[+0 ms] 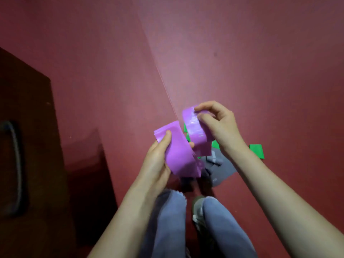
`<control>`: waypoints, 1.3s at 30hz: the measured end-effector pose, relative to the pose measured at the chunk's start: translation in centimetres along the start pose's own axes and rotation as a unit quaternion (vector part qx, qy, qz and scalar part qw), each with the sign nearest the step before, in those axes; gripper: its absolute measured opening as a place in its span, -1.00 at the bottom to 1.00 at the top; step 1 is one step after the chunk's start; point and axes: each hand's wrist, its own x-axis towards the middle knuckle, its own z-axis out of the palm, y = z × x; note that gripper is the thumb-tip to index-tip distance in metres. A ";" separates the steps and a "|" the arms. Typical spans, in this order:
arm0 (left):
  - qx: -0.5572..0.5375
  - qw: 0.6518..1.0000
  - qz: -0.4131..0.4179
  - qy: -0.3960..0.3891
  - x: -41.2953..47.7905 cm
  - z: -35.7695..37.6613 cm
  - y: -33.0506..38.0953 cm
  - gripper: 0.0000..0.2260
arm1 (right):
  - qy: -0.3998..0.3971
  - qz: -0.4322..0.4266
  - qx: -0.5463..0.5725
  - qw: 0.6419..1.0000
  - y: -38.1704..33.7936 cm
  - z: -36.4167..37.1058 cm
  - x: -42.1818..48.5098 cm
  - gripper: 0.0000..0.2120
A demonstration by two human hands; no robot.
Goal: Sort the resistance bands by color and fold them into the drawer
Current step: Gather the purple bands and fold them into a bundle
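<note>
Purple band [178, 151] is up in the air between both hands, mid-frame, above the floor [260, 71]. It reads as two glossy flat lengths side by side. Can't tell if that's one strip bent over or two pieces.

Left hand [158, 164] holds the near-left length. Thumb pressed flat on the top face, fingers curled underneath, one fingertip showing past the right edge.

Right hand [217, 125] has the far-right length, pinched at its top end between thumb and curled fingers.

On the floor directly under the hands:
- green bands [256, 150]: one folded piece clear to the right of the right wrist, more green scraps peeking out behind the purple
- grey band [221, 166]: crumpled heap just near of the green, partly hidden by the purple and the right forearm

Near edge: legs in jeans [171, 220], and one shoe [198, 207] between them.

Far left: dark wood cabinet [28, 146] with a curved handle [14, 164], well apart from the bands. Too dark to tell whether anything there is open.
</note>
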 end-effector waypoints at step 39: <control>0.289 0.893 0.261 -0.227 -46.7 11.7 2.7 -0.84 | 0.043 -0.247 0.185 0.950 -31.4 -9.1 -42.5 -0.78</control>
